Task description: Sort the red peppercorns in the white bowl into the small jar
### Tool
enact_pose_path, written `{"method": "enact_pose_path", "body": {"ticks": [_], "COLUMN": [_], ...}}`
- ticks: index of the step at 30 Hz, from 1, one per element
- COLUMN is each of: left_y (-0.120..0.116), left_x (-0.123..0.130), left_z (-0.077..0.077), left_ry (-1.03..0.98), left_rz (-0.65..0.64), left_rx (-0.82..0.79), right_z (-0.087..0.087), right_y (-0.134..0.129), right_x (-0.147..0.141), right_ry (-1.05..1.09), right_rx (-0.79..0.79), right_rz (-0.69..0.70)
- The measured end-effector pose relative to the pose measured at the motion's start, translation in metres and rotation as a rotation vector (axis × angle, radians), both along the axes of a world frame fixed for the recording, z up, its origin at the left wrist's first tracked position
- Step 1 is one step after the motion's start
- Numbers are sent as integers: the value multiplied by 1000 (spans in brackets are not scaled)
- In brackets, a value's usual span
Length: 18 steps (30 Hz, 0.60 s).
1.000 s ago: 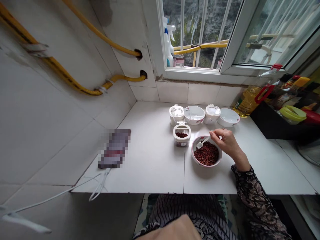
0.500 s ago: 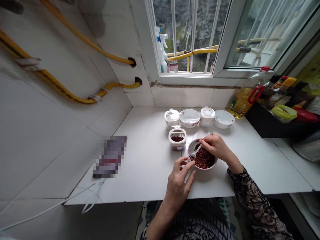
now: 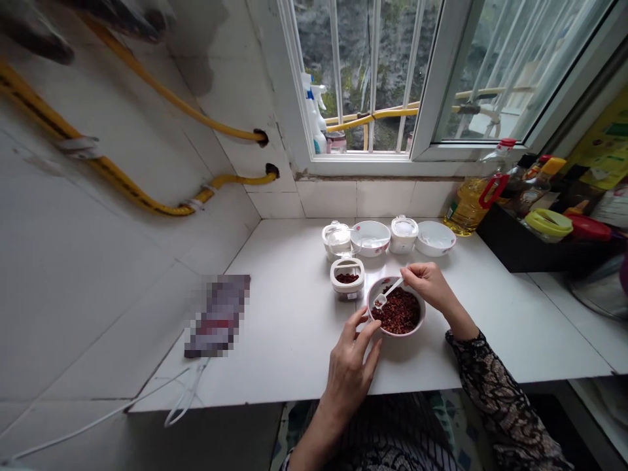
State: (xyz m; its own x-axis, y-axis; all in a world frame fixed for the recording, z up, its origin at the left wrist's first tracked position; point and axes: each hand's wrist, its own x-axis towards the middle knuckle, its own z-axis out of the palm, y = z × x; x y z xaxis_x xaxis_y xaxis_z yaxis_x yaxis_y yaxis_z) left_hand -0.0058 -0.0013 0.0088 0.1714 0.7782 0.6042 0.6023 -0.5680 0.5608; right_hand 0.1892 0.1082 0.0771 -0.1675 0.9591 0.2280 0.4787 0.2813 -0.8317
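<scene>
Dark red dried peppercorns (image 3: 401,313) fill much of a white bowl (image 3: 395,334) with a pinkish rim. My right hand (image 3: 429,286) is closed in a pinch around the handle of a small white plastic spoon (image 3: 392,288). The spoon's scoop is over the left part of the bowl, with a few reddish bits in it. At the bowl's near left rim, my left hand (image 3: 350,356) grips with its fingertips, the fingers partly spread. Just left of the bowl stands a clear seasoning jar (image 3: 348,293) with a cream rim, its lid raised, holding similar red pieces.
Behind are a lidded jar of white contents (image 3: 336,241), a white bowl (image 3: 371,252), another white jar (image 3: 403,243) and another bowl (image 3: 436,251). An oil bottle (image 3: 466,206) and a black box (image 3: 505,245) of condiments stand right. A blurred-out object (image 3: 218,317) and white cable (image 3: 174,415) are left.
My right hand has drawn back slightly and the spoon's scoop has risen from the peppercorns, showing more of its handle. My left hand stays at the bowl. The camera view has shifted a little.
</scene>
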Motion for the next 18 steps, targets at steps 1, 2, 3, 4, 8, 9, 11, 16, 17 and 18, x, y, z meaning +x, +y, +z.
{"method": "enact_pose_path", "body": {"ticks": [1, 2, 3, 4, 8, 9, 11, 16, 17, 18], "left_y": [0, 0, -1, -1, -1, -1, 0, 0, 1, 1], "left_x": [0, 0, 0, 0, 0, 1, 1, 1, 1, 1], "left_z": [-1, -1, -2, -3, -5, -5, -5, -6, -6, -6], "left_ry": [2, 3, 7, 12, 31, 34, 35, 40, 41, 41], "left_rz": [-1, -2, -2, -4, -5, -4, -1, -6, -7, -9], "left_rx": [-4, -7, -14, -19, -12, -7, 3, 5, 3, 3], "right_z": [-1, -1, -2, -3, -4, -2, 3, 25, 27, 29], "right_y": [1, 1, 2, 3, 9, 10, 12, 7, 6, 4], "right_x": [1, 2, 3, 4, 5, 3, -4, -38, -45, -51], "right_ry": [3, 9, 18, 32, 140, 174, 224, 32, -82, -196], "right_rx": [0, -3, -12, -26, -91, -83, -9, 441, 544, 631], "right_rz": [-15, -28, -38, -45, -79, -95, -132, -191, -157, -99]}}
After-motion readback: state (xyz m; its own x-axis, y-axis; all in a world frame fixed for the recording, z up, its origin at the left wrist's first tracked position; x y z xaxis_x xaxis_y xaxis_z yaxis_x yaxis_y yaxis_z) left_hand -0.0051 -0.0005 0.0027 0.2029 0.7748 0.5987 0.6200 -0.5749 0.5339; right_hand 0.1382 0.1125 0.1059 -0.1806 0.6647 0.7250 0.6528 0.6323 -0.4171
